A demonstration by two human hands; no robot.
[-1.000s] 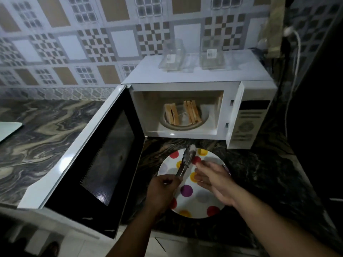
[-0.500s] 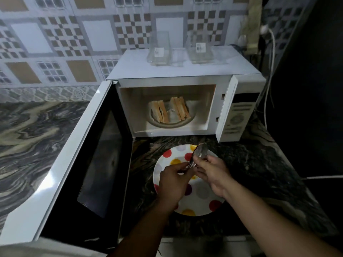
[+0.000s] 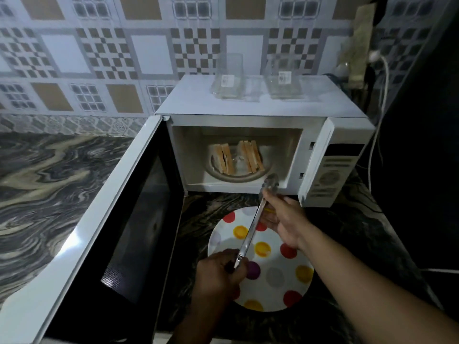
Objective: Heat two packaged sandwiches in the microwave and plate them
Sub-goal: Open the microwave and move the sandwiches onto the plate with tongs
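Two unwrapped sandwiches, the left sandwich (image 3: 224, 158) and the right sandwich (image 3: 250, 156), stand on edge on the turntable inside the open white microwave (image 3: 248, 105). A white plate with coloured dots (image 3: 280, 276) lies on the counter in front of it, with nothing on it. Metal tongs (image 3: 250, 232) slant over the plate, tips at the microwave's sill. My left hand (image 3: 218, 271) grips their handle end. My right hand (image 3: 285, 219) pinches them just below the tips.
The microwave door (image 3: 99, 232) stands wide open to the left. Two empty clear packages, the left package (image 3: 229, 79) and the right package (image 3: 283, 79), sit on top of the microwave. A white cable (image 3: 380, 125) hangs at the right. The marbled counter (image 3: 49, 182) stretches left.
The tongs have swung up from over the plate, tips now at the microwave opening. My hands moved apart: left toward the handle end, right toward the tips.
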